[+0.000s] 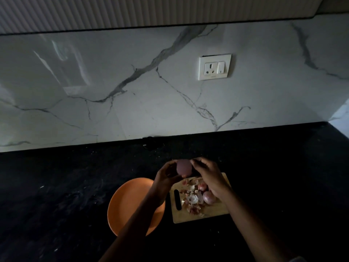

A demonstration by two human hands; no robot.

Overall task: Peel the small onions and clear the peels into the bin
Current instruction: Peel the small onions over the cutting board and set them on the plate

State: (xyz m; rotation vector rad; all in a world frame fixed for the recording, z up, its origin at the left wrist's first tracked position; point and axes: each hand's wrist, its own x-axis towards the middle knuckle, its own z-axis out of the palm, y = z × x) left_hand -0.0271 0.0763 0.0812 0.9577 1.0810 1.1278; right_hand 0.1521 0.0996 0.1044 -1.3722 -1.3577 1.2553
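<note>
Peeled onion (182,168): purple, held aloft between both hands above far edge of cutting board (217,214). Left hand (164,178): fingers closed round onion's left side. Right hand (209,176): fingertips pinching onion's top right. Peels (191,199): loose heap on board. Unpeeled onion (208,197): on board, just beside right wrist. Orange plate (124,205): left of board, on dark tabletop (56,195). Bin: not seen.
</note>
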